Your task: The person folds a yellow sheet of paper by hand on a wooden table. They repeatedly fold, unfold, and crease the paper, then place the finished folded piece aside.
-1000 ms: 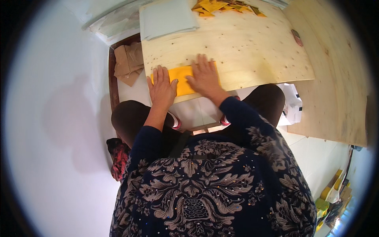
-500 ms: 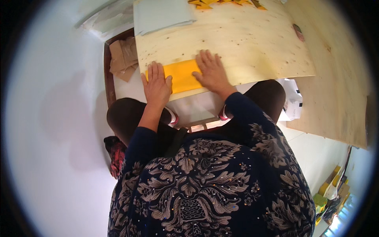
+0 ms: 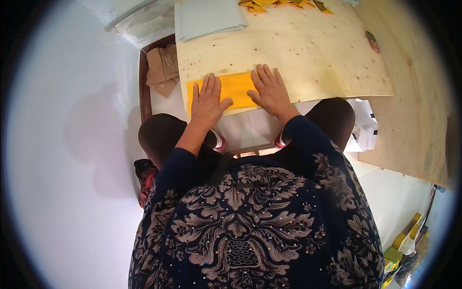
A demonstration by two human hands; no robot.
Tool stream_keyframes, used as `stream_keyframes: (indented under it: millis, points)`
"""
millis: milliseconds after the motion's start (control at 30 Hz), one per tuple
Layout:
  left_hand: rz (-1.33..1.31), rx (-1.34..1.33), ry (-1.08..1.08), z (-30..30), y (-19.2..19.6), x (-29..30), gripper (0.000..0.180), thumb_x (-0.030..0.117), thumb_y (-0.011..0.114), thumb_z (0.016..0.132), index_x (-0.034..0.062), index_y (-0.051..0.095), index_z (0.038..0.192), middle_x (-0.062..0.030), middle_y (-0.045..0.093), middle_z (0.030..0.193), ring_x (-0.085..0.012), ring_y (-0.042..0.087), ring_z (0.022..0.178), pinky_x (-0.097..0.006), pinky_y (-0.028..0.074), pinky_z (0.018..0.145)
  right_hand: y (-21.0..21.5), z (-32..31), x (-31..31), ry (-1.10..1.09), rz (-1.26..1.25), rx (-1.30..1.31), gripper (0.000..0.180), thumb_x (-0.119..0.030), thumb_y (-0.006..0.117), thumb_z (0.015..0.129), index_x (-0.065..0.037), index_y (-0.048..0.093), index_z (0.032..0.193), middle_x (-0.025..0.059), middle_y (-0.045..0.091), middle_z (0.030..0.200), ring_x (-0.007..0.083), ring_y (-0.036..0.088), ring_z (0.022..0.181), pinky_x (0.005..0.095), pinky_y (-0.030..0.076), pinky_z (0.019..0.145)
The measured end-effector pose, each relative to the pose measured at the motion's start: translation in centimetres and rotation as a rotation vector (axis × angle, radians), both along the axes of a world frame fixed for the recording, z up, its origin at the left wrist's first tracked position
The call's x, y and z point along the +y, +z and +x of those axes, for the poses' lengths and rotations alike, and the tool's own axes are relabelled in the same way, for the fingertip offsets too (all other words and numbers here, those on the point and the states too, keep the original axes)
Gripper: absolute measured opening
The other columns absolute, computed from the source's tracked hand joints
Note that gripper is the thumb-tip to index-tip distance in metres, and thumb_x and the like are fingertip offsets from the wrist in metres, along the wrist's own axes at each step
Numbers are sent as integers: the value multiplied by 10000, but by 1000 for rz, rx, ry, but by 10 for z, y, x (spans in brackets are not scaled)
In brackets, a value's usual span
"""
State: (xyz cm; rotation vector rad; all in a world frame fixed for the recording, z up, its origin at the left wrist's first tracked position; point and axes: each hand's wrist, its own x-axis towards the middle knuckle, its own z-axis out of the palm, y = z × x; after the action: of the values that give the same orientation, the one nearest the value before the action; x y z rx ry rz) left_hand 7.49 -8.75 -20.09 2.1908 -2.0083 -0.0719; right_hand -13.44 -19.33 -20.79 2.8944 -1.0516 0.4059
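Observation:
A flat rectangle of yellow-orange paper [image 3: 236,87] lies along the near edge of the wooden board table [image 3: 308,58]. My left hand [image 3: 207,105] presses flat on its left part, fingers stretched away from me and thumb out to the right. Over the right end of the paper rests my right hand [image 3: 272,93], palm down with the fingers straight and slightly spread. Neither hand grips anything. Part of the paper is hidden under both hands.
Pale grey sheets [image 3: 209,19] are stacked at the table's far left. Several folded yellow pieces [image 3: 288,3] lie along the far side. A small reddish object [image 3: 372,42] sits near the right edge. Brown paper [image 3: 162,67] lies left of the table; a white bag [image 3: 363,126] stands below its right side.
My left hand has slid slightly right over the paper, showing more of its left end. The right hand stays on the right end. The whole view has shifted a little.

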Motion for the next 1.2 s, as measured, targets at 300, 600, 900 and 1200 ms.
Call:
stream_keyframes:
  millis: [300,600,900,1200]
  points:
    - [37,-84,-42,-11,5,32,931,604,551,871,-31,266,1490,-197,240,1573,-314,178,1477,-492,105,1189,14,-67,47,301,125,-9,743,-410,678,838,-111,398,1458,213,283,1544,352,222,1460,503,157,1184]
    - [-17,-46,-255,-18,52,44,879,482,643,867,13,258,1502,-223,301,1538,-332,285,1436,-458,201,1177,28,-46,37,165,182,-334,325,-44,714,751,-98,664,1067,84,647,1184,280,572,1193,488,299,1139]
    - [-216,499,-66,-24,138,27,257,160,646,870,93,686,1115,-131,703,1009,-328,658,920,-373,526,791,139,-33,46,-111,133,-1055,235,-84,725,829,-64,671,1057,98,693,954,225,670,901,331,530,817]
    - [-748,-236,-330,-35,138,32,308,109,659,838,97,658,1145,-63,657,1199,-241,564,1221,-488,336,1094,147,-12,51,-88,1708,-1439,511,-453,620,936,5,607,1165,114,661,1048,194,660,918,348,564,811]
